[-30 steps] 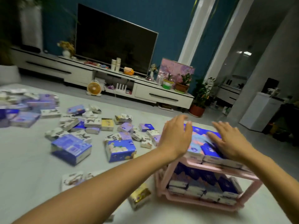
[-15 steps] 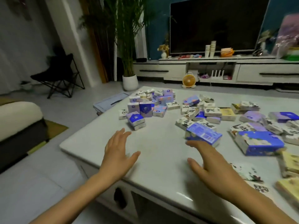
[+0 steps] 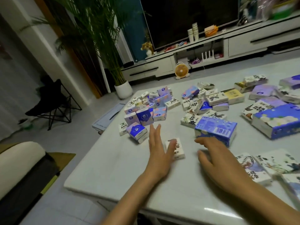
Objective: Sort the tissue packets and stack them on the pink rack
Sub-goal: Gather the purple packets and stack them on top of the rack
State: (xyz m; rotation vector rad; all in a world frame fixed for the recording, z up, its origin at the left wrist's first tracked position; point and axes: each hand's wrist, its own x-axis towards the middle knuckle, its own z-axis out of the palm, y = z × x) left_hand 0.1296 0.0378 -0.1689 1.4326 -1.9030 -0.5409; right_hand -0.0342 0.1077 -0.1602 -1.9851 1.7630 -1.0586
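Hovering spread and empty, left hand and right hand flank a white packet, likely light, squashy; pinch its sides

We count two hands, the left hand and the right hand, over one table. On it lie two big blue packs and well over twenty small tissue packets; an exact number we cannot give. Behind we see one television, one fan, one potted palm and one folding chair
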